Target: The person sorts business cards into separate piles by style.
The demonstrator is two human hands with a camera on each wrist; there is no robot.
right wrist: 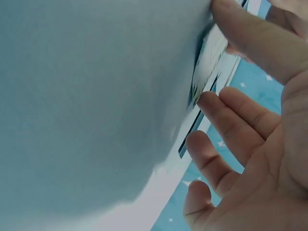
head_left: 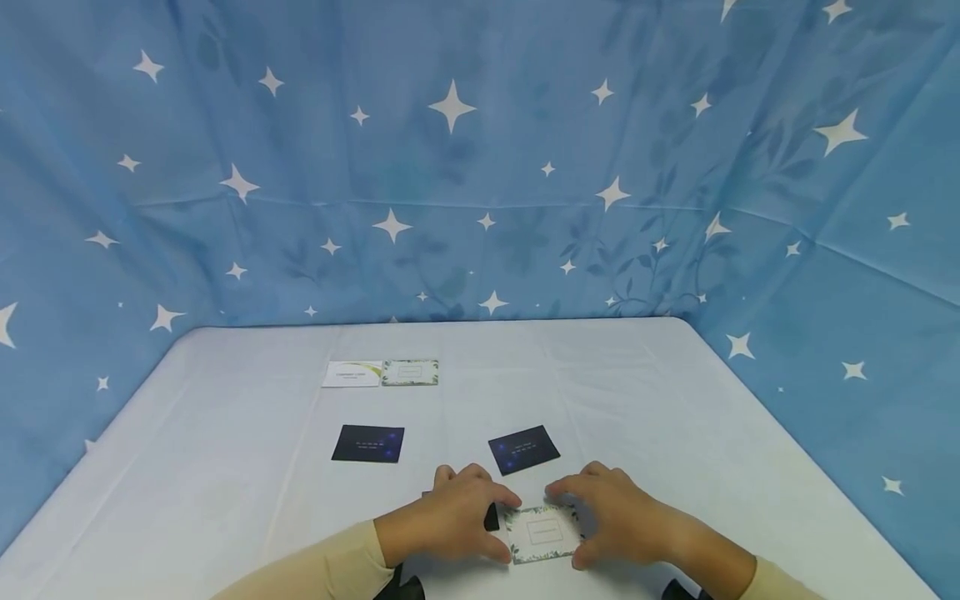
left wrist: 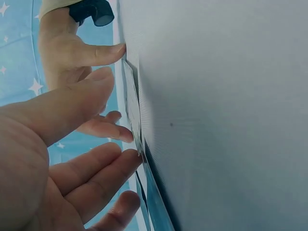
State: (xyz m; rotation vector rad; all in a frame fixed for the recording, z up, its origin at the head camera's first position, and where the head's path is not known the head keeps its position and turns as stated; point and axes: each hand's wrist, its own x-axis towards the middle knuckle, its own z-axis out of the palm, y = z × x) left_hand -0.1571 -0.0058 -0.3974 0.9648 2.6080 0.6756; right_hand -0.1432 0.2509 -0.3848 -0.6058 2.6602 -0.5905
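A white card with a green leafy border (head_left: 543, 533) lies in front of me, one hand at each side. My left hand (head_left: 461, 517) has its thumb by the near left corner and a finger by the far left corner. On the other side my right hand (head_left: 626, 521) spans the card's right part, thumb at the near corner, index finger at the far edge. The fingers of both hands are spread and loosely bent. Between the left thumb and index finger a dark card (head_left: 491, 518) shows, partly hidden by that hand.
Farther off lie two dark blue cards, one left (head_left: 368, 444) and one right (head_left: 523, 450). Behind them a white card with a green curve (head_left: 352, 374) sits beside another leafy-bordered card (head_left: 410, 372). The white table (head_left: 225, 467) ends at a blue starry curtain (head_left: 420, 167).
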